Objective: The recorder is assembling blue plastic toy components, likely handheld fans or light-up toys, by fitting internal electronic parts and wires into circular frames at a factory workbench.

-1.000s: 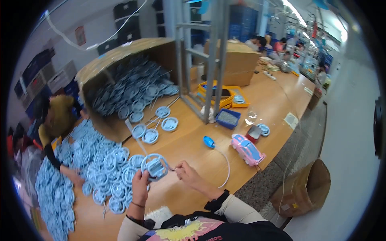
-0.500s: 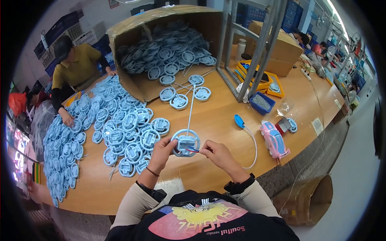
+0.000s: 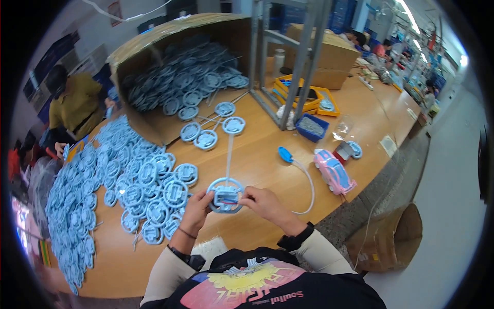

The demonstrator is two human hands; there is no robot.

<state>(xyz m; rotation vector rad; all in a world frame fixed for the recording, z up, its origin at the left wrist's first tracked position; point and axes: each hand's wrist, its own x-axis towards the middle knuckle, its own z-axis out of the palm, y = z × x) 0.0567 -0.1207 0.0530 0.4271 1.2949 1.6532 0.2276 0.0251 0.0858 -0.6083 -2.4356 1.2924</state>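
Over the front of the wooden table, I hold a light-blue toy steering wheel (image 3: pixel 225 194). An open rectangular recess faces up in its middle. My left hand (image 3: pixel 195 212) is closed on its left rim. With its fingers pinched together, my right hand (image 3: pixel 263 202) is at the wheel's right side, where thin red and blue wires (image 3: pixel 230 202) run to the fingertips. A pale, straight tube (image 3: pixel 230 159) stretches from the wheel's far side toward another light-blue wheel (image 3: pixel 233 125) lying farther back. Several similar wheels lie beside that one.
Heaped light-blue wheels (image 3: pixel 149 193) cover the table's left. Behind them lies an open cardboard box (image 3: pixel 177 21) full of more. A metal frame (image 3: pixel 302 62), blue bin (image 3: pixel 312 127), blue bulb with white tube (image 3: pixel 286 155) and pink toy car (image 3: pixel 333 172) are rightward. A co-worker (image 3: pixel 74 105) stands far left.
My right hand has moved in against the wheel, drawing the wires closer to the recess. The whole view has shifted, and the co-worker's hand has moved off the heap.
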